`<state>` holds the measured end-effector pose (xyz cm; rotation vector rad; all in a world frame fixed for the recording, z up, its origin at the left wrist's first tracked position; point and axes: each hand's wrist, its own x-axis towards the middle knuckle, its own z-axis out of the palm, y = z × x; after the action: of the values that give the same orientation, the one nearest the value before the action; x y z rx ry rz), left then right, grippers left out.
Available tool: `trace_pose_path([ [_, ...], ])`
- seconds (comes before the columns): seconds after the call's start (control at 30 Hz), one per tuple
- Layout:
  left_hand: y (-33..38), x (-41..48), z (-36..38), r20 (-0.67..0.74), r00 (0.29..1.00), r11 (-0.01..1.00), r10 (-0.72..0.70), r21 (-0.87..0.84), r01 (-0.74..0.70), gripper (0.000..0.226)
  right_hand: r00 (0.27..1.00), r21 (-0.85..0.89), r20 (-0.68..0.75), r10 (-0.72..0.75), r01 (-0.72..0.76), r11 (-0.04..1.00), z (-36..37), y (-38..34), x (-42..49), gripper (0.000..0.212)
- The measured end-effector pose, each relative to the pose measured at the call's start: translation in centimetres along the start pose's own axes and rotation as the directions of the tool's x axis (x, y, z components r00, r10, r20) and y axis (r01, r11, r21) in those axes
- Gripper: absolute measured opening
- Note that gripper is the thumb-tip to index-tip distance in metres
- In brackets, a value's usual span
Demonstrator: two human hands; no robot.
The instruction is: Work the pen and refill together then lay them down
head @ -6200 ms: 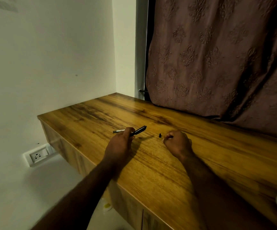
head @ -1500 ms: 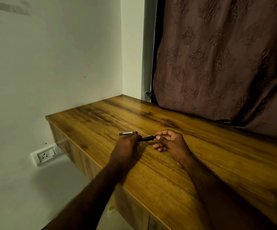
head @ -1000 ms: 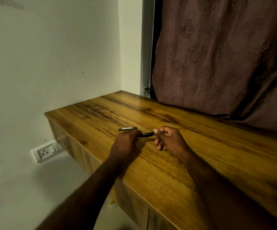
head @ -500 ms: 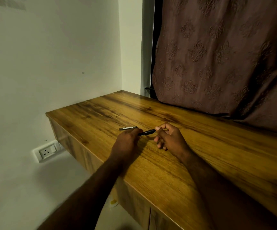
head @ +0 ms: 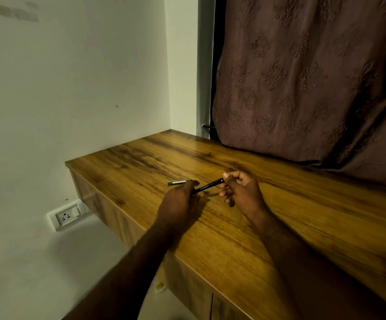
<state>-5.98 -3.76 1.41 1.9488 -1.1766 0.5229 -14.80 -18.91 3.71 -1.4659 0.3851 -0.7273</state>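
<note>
While both hands work over the wooden tabletop [head: 291, 218], we judge the pen job about midway. The left hand [head: 179, 202] has its fingers curled round the near end of a black pen barrel [head: 207, 187], which is held just above the tabletop and slants up toward the right. The right hand [head: 242, 191] pinches at the barrel's far tip with thumb and forefinger, other fingers loosely bent; whether a small part sits between those fingertips we cannot tell, too small and dark.

A second piece, a thin grey-and-white stick [head: 180, 182] that looks like the refill or inner tube, pokes out past the left hand's knuckles. We cannot tell if it lies on the tabletop or is tucked in that hand.

Done, as far as we see: barrel picked up, both hands engaged on it, tip end being worked. Left: the thin stick is outside the barrel, so the pen is not in one piece.

Background only: brown patterned curtain [head: 314, 77] behind, white wall [head: 71, 88] to the left, wall socket [head: 67, 215] low beside the tabletop's edge.
</note>
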Motion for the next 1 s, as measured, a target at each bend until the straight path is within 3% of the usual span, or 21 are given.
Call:
trace_pose_path([
  [0.13,-0.3,0.1,-0.1,-0.038,0.999,1.000,-0.013,0.003,0.013,0.048,0.995,0.095,-0.086,0.041,-0.033,0.995,-1.2,-0.2,0.4,0.014],
  [0.27,-0.8,0.2,0.1,0.023,1.000,0.998,-0.013,-0.056,0.014,0.038,0.996,0.232,0.024,0.086,-0.089,0.969,-0.3,-0.4,0.0,0.009],
  [0.33,0.0,0.2,-0.1,0.030,0.998,0.987,-0.048,-0.152,0.052,0.021,0.993,0.235,0.069,0.098,-0.112,0.965,0.5,-0.5,-0.1,0.010],
  [0.37,-0.1,0.2,-0.3,0.045,0.985,0.926,-0.170,-0.334,0.175,0.013,0.992,0.244,0.069,0.105,-0.118,0.962,0.8,-0.6,-0.1,0.010],
  [0.4,-0.3,0.4,-0.7,0.098,0.944,0.767,-0.316,-0.559,0.315,0.010,0.992,0.268,0.054,0.117,-0.127,0.955,0.9,-0.7,0.0,0.010],
  [0.47,-1.7,0.6,-1.6,0.201,0.819,0.348,-0.537,-0.832,0.432,0.016,0.989,0.338,0.013,0.149,-0.144,0.930,0.6,-0.7,0.2,0.010],
  [0.5,-2.7,0.7,-1.9,0.199,0.755,0.264,-0.625,-0.857,0.444,0.018,0.987,0.366,-0.004,0.162,-0.150,0.919,0.3,-0.7,0.4,0.010],
  [0.53,-3.3,0.8,-2.2,0.168,0.695,0.245,-0.699,-0.856,0.454,0.018,0.985,0.382,-0.015,0.172,-0.153,0.912,0.0,-0.7,0.5,0.011],
  [0.6,-3.6,0.8,-2.2,0.108,0.642,0.257,-0.759,-0.856,0.448,0.018,0.984,0.392,-0.020,0.179,-0.157,0.906,-0.5,-0.5,0.6,0.012],
  [0.77,-2.8,0.6,-2.0,0.076,0.693,0.279,-0.717,-0.880,0.385,0.024,0.989,0.353,-0.032,0.145,-0.125,0.927,-0.3,-0.8,0.6,0.015],
  [0.93,-2.1,0.3,-1.4,0.082,0.794,0.566,-0.602,-0.658,0.497,0.023,0.996,0.202,-0.067,0.052,-0.038,0.979,0.2,-1.5,0.2,0.012],
  [1.0,-1.5,0.5,-1.1,0.126,0.817,0.613,-0.563,-0.598,0.515,0.020,0.998,0.212,-0.057,0.016,-0.003,0.977,0.9,-2.1,0.1,0.012],
])
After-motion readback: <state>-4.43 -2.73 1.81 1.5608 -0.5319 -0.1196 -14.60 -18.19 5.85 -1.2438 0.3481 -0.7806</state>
